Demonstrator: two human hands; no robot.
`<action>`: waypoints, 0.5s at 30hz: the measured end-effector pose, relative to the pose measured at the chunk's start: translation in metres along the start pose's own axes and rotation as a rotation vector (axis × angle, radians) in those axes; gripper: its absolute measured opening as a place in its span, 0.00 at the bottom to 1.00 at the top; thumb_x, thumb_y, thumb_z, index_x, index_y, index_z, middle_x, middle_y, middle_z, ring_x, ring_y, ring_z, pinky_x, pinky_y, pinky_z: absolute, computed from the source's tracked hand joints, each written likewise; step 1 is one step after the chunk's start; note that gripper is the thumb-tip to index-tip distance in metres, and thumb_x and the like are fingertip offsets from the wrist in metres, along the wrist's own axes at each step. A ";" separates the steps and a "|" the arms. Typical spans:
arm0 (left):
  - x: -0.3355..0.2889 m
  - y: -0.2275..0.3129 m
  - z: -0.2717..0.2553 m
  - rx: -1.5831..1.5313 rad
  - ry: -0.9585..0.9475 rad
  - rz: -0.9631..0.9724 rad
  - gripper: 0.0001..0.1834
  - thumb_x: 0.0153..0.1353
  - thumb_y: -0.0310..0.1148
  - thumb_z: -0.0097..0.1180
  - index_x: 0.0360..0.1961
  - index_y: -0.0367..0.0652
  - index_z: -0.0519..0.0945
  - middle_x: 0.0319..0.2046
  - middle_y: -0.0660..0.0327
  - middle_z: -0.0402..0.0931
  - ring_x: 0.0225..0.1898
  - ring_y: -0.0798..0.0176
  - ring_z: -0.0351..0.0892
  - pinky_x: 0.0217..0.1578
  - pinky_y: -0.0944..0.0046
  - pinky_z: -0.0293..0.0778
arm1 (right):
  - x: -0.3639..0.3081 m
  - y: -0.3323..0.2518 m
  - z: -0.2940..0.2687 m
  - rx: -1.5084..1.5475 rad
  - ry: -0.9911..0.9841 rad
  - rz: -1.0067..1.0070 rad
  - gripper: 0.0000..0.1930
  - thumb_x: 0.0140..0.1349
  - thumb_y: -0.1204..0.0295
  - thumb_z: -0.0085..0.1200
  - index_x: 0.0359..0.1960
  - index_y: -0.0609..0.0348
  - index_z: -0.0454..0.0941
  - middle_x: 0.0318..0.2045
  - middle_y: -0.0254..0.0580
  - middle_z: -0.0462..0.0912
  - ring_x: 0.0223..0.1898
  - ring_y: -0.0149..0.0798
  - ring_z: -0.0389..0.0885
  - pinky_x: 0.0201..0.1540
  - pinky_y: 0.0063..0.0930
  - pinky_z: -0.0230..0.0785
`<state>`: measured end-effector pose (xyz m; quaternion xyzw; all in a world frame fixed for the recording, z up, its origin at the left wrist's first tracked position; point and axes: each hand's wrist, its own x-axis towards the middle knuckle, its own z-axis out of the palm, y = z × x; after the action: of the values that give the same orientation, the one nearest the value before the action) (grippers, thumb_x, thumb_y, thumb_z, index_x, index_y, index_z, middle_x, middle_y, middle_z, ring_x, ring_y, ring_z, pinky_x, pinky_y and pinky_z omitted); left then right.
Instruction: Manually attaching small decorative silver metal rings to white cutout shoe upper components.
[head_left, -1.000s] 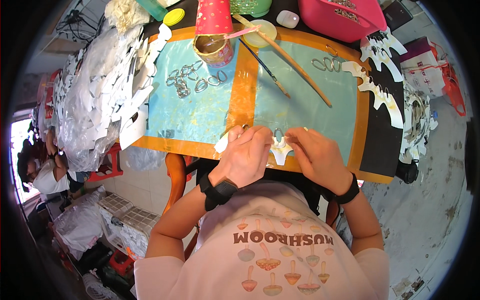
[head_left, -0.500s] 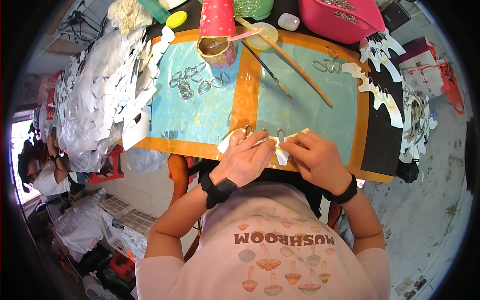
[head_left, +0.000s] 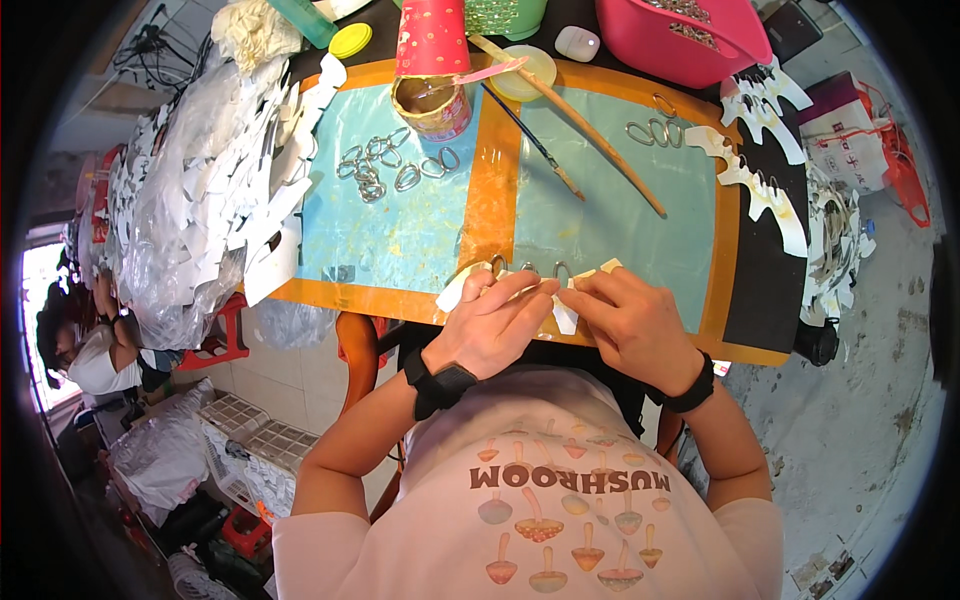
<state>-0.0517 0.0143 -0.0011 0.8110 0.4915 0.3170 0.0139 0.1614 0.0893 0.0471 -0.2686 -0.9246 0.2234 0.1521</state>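
At the near edge of the work mat, a white scalloped cut-out piece (head_left: 565,318) lies under my fingers, with three metal oval rings (head_left: 562,270) standing along its far side. My left hand (head_left: 490,325) has its fingers closed over the left and middle of the piece. On its right part, the fingertips of my right hand (head_left: 638,318) press together, close to the left fingertips. Much of the piece is hidden beneath both hands. More loose oval rings (head_left: 408,178) lie on the mat at the left.
A tub of paste (head_left: 470,115), a thin brush (head_left: 535,143) and a wooden stick (head_left: 600,140) occupy the far middle. Finished-looking white pieces with rings (head_left: 765,195) sit at right. A large pile of white cut-outs (head_left: 230,170) is at left, a pink basket (head_left: 735,40) far right.
My left fingers have shifted slightly right and now reach nearly to my right fingertips, covering more of the white piece's middle. The right hand has barely moved.
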 end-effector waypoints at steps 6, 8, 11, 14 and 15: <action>0.004 0.004 0.000 -0.130 -0.006 -0.125 0.14 0.57 0.29 0.66 0.46 0.42 0.82 0.39 0.60 0.81 0.45 0.61 0.79 0.45 0.56 0.64 | 0.000 0.005 0.001 0.123 0.043 0.041 0.15 0.57 0.76 0.59 0.48 0.55 0.78 0.35 0.36 0.80 0.36 0.42 0.81 0.31 0.35 0.74; 0.014 0.006 -0.008 -0.161 -0.053 -0.141 0.16 0.57 0.28 0.66 0.47 0.42 0.82 0.38 0.59 0.80 0.45 0.60 0.79 0.45 0.56 0.63 | 0.002 0.008 0.005 0.258 0.109 0.144 0.14 0.60 0.77 0.57 0.49 0.56 0.75 0.34 0.40 0.82 0.35 0.45 0.83 0.32 0.38 0.74; 0.025 0.003 -0.010 -0.124 -0.093 -0.092 0.14 0.55 0.28 0.66 0.44 0.43 0.83 0.35 0.61 0.80 0.45 0.61 0.79 0.46 0.57 0.63 | 0.004 0.016 0.005 0.478 0.076 0.239 0.13 0.63 0.78 0.55 0.49 0.57 0.72 0.32 0.44 0.82 0.34 0.48 0.83 0.32 0.39 0.74; 0.027 0.000 -0.012 -0.068 -0.148 -0.023 0.12 0.54 0.28 0.66 0.41 0.43 0.84 0.33 0.63 0.80 0.45 0.61 0.79 0.48 0.57 0.62 | 0.007 0.016 0.001 0.435 0.056 0.194 0.12 0.61 0.78 0.56 0.47 0.58 0.74 0.32 0.44 0.82 0.34 0.48 0.83 0.33 0.38 0.74; 0.026 -0.001 -0.011 -0.063 -0.136 -0.022 0.11 0.53 0.28 0.66 0.40 0.43 0.84 0.32 0.64 0.79 0.44 0.61 0.79 0.47 0.58 0.62 | 0.008 0.016 0.001 0.388 0.061 0.155 0.11 0.61 0.78 0.57 0.45 0.58 0.75 0.31 0.43 0.82 0.33 0.48 0.82 0.33 0.38 0.74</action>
<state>-0.0498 0.0323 0.0203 0.8244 0.4881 0.2764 0.0761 0.1617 0.1054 0.0398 -0.3112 -0.8357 0.4003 0.2111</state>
